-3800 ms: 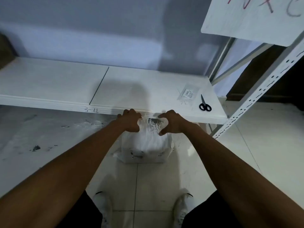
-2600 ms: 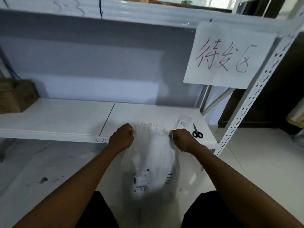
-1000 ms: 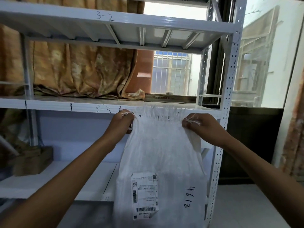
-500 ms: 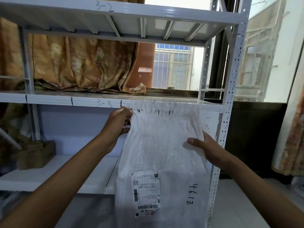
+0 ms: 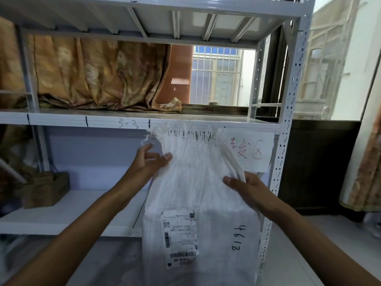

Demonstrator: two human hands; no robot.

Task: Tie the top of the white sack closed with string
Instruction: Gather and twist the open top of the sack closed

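Observation:
The white woven sack [image 5: 198, 188] hangs upright in front of me, lifted off the floor, with a frayed top edge [image 5: 185, 133], a shipping label and a handwritten number low on its front. My left hand [image 5: 149, 162] is at the sack's left edge below the fringe, fingers spread against the fabric. My right hand [image 5: 245, 186] pinches the right edge lower down, thumb on the front. No string is visible in either hand.
A white metal shelving rack [image 5: 288, 124] stands right behind the sack, with a paper sign [image 5: 251, 151] in red writing taped to it. A cardboard box [image 5: 45, 188] sits on the lower shelf at left. A crumpled brown cloth [image 5: 92, 79] lies on the shelf above.
My left hand has let go of the top left corner and slid down the sack's left edge. My right hand has moved lower along the right edge.

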